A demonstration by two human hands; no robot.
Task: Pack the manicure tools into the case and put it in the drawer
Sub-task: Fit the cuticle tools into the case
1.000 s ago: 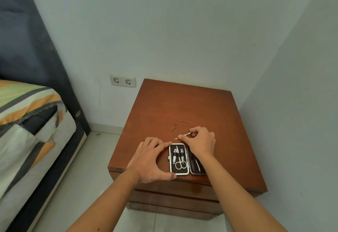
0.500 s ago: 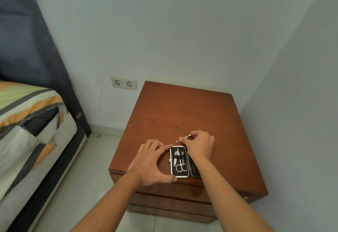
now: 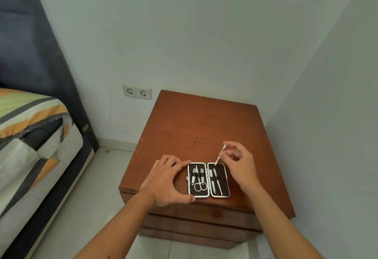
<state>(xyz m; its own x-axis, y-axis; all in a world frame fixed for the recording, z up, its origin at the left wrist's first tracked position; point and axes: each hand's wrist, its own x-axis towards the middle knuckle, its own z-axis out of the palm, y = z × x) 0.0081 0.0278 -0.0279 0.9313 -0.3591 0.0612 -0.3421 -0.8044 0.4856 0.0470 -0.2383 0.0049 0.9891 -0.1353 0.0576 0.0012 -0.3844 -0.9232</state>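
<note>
A black manicure case (image 3: 223,170) with a silver rim lies open flat near the front edge of the brown nightstand (image 3: 204,119). Scissors and clippers sit under straps in its left half, and slim tools in its right half. My right hand (image 3: 240,164) pinches a thin metal tool (image 3: 219,155) tilted above the case's top right corner, its tip near the rim. My left hand (image 3: 165,181) holds the case's left edge between forefinger and thumb. Another thin metal tool (image 3: 205,138) lies loose on the nightstand behind the case.
The closed drawer fronts (image 3: 196,218) show below the top's front edge. A bed (image 3: 30,136) with striped bedding stands to the left. A double wall socket (image 3: 137,92) is on the back wall. A wall runs close along the right side.
My right hand has lifted the thin tool off the nightstand and moved right, uncovering the case's right half. The left hand has stayed on the case.
</note>
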